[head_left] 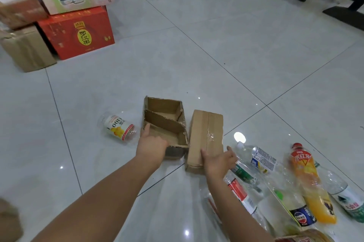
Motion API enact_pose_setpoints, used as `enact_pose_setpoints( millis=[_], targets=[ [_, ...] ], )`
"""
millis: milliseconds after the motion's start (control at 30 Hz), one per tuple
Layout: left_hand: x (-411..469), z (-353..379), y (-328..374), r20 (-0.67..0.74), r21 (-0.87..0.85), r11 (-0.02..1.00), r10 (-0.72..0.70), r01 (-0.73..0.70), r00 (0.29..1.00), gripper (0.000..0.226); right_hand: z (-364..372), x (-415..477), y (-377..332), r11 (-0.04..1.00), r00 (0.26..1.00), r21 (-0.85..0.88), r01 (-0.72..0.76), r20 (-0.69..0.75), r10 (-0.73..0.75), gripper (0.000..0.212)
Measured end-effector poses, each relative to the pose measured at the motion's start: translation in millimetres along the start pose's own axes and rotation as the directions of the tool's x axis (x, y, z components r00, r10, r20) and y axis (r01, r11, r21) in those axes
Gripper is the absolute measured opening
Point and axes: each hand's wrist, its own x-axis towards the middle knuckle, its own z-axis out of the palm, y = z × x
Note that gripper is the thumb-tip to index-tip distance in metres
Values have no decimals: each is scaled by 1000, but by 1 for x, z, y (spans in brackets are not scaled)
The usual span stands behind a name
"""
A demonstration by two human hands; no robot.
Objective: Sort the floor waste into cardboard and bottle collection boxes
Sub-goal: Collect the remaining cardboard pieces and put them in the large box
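The left hand [151,148] rests on the near left corner of the open divided carton [165,125], its forefinger stretched along the rim and the other fingers loosely curved, gripping nothing that can be made out; the right hand [218,161] lies flat and spread on the near end of the closed taped box [205,139], which sits just beside the carton at its 3 o'clock, the two nearly touching.

At the carton's 9 o'clock a clear juice bottle [118,127] lies on its side on the tiled floor [216,54]; from the right hand's 3 to 5 o'clock spreads a loose heap of bottles, among them a white-labelled one [263,159], an orange tea bottle [307,178] and a cola bottle [300,216].

The step in hand looks like gathering the cardboard, one piece to each hand; no collection box can be picked out with certainty, though stacked cartons [78,32] stand at 10 o'clock across the floor. The next move likely calls for fingers closing round each box's edge before lifting; the open carton's torn divider may flex, so a hold on the outer wall seems wiser.
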Motion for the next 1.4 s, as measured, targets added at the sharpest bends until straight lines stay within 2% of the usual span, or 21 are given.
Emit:
enact_pose_setpoints(
  millis=[67,200,267,367,467,533,600,633,700,767,833,900,967,1033,1067,1133,1167,1233,1300,1400],
  targets=[
    [0,2,1,75,93,990,101,-107,992,30,-1,8,-3,995,987,16,-98,131,95,82],
    [1,7,-1,207,105,985,114,-137,972,32,-20,13,-10,910,952,336,-243,261,158,26],
    [-1,9,-2,242,71,990,102,-123,965,31,-35,14,-16,862,918,411,-298,372,140,13],
    [-5,9,-6,293,9,996,80,-86,953,30,-50,14,-20,848,850,418,-324,523,67,12],
    [-7,6,-1,292,22,995,92,-102,952,29,-50,4,-17,774,796,505,-381,606,-4,34],
    [-7,4,7,284,38,991,111,-127,952,29,-43,-10,-13,784,792,523,-335,607,-67,33],
    [-6,1,12,261,49,988,129,-147,957,30,-36,-23,-6,854,807,488,-183,570,-153,32],
    [-6,0,12,249,45,988,133,-148,959,30,-35,-27,-4,890,805,448,-89,558,-200,36],
    [-5,2,9,245,27,988,138,-149,960,32,-30,-30,7,944,763,328,46,598,-245,57],
    [-7,3,3,250,-15,993,118,-118,961,33,-30,-33,11,967,752,250,56,626,-206,44],
    [-15,-2,-1,214,-166,986,68,-32,974,34,-36,-39,8,971,778,238,26,605,-169,29],
    [-35,-17,-2,171,-426,898,-39,109,985,32,-54,-49,-8,955,803,288,-74,584,-114,26],
    [-63,-37,-2,201,-642,726,-152,247,968,20,-79,-57,-30,895,834,379,-236,552,-14,26],
    [-95,-60,-3,271,-769,533,-228,353,935,5,-114,-68,-57,788,844,472,-396,524,111,35],
    [-113,-74,-5,322,-803,438,-252,404,913,5,-135,-75,-71,721,830,505,-474,530,175,38],
    [-148,-116,-9,429,-837,237,-274,493,861,3,-185,-98,-101,606,804,557,-567,534,262,25],
    [-166,-143,-11,476,-843,134,-265,521,838,5,-213,-112,-116,589,801,561,-581,521,294,23],
    [-200,-204,-10,541,-834,-20,-227,552,810,13,-269,-143,-148,627,809,523,-578,471,352,28],
    [-235,-264,-6,580,-814,-107,-176,570,795,17,-329,-176,-176,670,821,481,-566,407,401,32],
    [-296,-353,4,603,-793,-159,-64,588,795,14,-425,-233,-212,687,808,427,-587,351,472,41]
  ],
)
